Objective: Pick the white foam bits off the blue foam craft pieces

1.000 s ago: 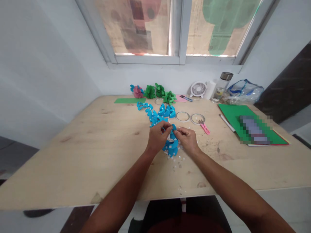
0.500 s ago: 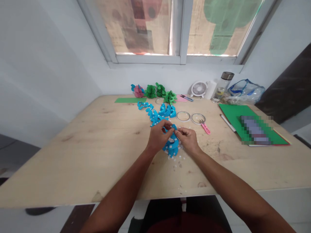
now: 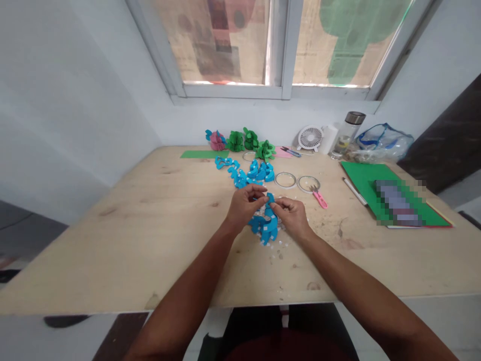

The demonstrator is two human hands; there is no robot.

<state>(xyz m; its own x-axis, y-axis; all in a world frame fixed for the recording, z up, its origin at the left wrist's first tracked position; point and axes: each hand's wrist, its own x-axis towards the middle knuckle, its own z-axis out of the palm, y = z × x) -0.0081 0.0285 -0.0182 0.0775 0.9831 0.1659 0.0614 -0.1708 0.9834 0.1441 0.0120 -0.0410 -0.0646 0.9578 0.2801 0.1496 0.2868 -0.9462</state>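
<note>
My left hand (image 3: 242,206) and my right hand (image 3: 293,216) meet over the middle of the wooden table (image 3: 124,235). Both pinch a small blue paper piece (image 3: 268,199) between their fingertips. Below them lies a cluster of blue paper shapes with white tape squares (image 3: 266,226). More blue cut shapes (image 3: 248,173) lie just beyond the hands. Small white scraps (image 3: 278,248) are scattered under my right wrist.
Green and pink paper flowers (image 3: 244,140) stand at the back by the wall. Two tape rolls (image 3: 285,179) and pink snips (image 3: 318,196) lie to the right. A small fan (image 3: 310,138), a bottle (image 3: 347,131), a plastic bag (image 3: 381,143) and green paper sheets (image 3: 364,178) fill the right side.
The hands have stayed together on the blue piece, with only slight finger shifts. The view has drifted a little.
</note>
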